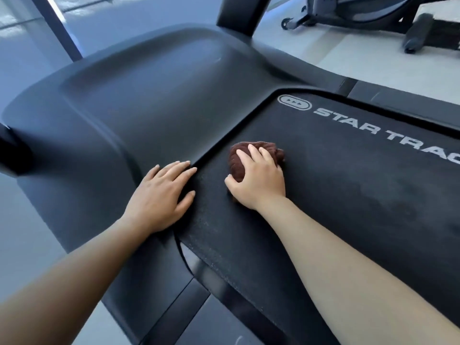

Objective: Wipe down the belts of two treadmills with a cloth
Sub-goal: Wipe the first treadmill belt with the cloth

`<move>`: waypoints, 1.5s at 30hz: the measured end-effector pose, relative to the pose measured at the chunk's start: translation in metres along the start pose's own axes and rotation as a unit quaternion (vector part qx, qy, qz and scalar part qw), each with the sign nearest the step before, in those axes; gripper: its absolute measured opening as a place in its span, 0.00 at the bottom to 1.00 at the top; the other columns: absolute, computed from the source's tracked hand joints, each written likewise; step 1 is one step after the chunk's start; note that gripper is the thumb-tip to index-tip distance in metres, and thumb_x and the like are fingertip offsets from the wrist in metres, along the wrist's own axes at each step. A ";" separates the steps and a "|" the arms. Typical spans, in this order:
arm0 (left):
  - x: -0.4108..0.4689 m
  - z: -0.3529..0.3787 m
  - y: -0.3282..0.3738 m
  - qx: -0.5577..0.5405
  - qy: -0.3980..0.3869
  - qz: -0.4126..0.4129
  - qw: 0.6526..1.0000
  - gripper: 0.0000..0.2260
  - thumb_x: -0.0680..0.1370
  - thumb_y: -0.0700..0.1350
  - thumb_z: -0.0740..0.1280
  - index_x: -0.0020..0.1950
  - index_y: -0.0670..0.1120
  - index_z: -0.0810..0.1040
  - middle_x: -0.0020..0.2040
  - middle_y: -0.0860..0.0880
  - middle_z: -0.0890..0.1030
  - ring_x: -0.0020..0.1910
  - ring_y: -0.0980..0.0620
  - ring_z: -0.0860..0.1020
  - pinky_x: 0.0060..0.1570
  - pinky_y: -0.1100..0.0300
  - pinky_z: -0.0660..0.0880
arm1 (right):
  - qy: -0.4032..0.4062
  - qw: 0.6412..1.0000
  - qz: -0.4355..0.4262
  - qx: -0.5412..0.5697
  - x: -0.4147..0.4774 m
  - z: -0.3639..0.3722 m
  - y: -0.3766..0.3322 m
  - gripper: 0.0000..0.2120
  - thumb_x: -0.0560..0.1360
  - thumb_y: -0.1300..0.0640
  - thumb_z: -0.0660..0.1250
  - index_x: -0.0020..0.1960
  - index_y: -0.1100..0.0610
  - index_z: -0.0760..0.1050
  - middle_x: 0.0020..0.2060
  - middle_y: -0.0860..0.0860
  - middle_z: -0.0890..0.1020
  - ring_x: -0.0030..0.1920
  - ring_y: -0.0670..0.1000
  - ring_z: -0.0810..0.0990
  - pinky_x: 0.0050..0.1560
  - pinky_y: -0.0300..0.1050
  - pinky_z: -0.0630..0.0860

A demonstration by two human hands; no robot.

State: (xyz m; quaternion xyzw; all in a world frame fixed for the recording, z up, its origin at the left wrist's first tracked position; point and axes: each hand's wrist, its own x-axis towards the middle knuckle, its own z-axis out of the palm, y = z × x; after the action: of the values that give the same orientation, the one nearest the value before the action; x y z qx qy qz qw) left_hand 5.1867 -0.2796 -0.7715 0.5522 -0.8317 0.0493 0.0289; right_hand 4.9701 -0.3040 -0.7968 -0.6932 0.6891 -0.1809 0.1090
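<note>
- Far left edge of frame: pale grey floor [22,232]; dark blurred object [12,155] cut off at the edge, cannot tell what.
- Upper left: dark slanted post [59,28] against bright glazing.
- Centre left: smooth dark motor hood [139,95] of the treadmill, domed, filling the middle of the frame; dark upright [239,13] rising from its far end at top centre.
- Lower left to centre: bare left forearm reaching in from the bottom left corner; left hand [161,195] lying flat, palm down, fingers spread and released, gripping nothing. Fingertips at the seam where hood meets belt; thumb resting on the belt edge.
- Centre: black textured belt [336,195] running off toward the right edge, speckled with pale dust near the lower centre.
- Just right of centre: dark brown cloth [256,150], bunched into a wad, pressed on the belt close to its front edge. Right hand [258,180] on top, fingers curled over it, thumb tucked at its left side, grasping the cloth. Hands near each other, not touching.
- Right: white "STAR TRAC" lettering [373,128] with oval logo on the belt, cut off at the frame edge; faint darker patch on the belt at mid right.
- Upper right: base of another exercise machine [373,18] with small wheels on the pale floor.
</note>
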 end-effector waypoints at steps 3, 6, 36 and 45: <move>0.004 0.003 0.001 -0.019 0.020 -0.004 1.000 0.23 0.76 0.56 0.56 0.68 0.49 0.70 0.70 0.49 0.70 0.69 0.48 0.67 0.69 0.49 0.61 | 0.007 0.999 0.037 -0.009 0.044 0.003 -0.007 0.32 0.70 0.38 0.60 0.72 0.47 0.63 0.75 0.49 0.60 0.74 0.53 0.54 0.70 0.57 0.59; 0.007 0.006 -0.002 -0.008 0.020 -0.001 1.000 0.23 0.76 0.57 0.57 0.68 0.50 0.70 0.70 0.49 0.69 0.70 0.48 0.65 0.69 0.49 0.60 | 0.021 0.999 0.042 -0.020 0.054 0.007 -0.012 0.32 0.70 0.39 0.60 0.72 0.48 0.64 0.74 0.49 0.61 0.74 0.53 0.55 0.68 0.57 0.59; -0.005 -0.008 -0.036 0.029 0.069 -0.047 0.996 0.19 0.74 0.54 0.59 0.64 0.54 0.74 0.69 0.52 0.70 0.69 0.51 0.66 0.69 0.50 0.48 | 0.032 0.999 -0.009 -0.013 0.002 0.019 -0.052 0.31 0.69 0.39 0.61 0.70 0.48 0.67 0.71 0.49 0.65 0.71 0.52 0.60 0.65 0.55 0.62; -0.044 -0.012 -0.035 -0.016 0.062 0.001 0.998 0.16 0.75 0.51 0.58 0.59 0.50 0.77 0.63 0.51 0.76 0.65 0.50 0.71 0.70 0.50 0.55 | -0.009 0.991 -0.129 0.035 -0.096 0.007 -0.056 0.30 0.69 0.41 0.64 0.69 0.48 0.70 0.72 0.49 0.66 0.73 0.51 0.60 0.68 0.55 0.63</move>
State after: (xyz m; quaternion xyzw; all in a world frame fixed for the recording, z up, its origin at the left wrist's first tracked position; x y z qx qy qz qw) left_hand 5.2365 -0.2512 -0.7622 0.5465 -0.8298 0.0703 0.0888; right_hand 5.0258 -0.2080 -0.7908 -0.7735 0.5863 -0.2113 0.1149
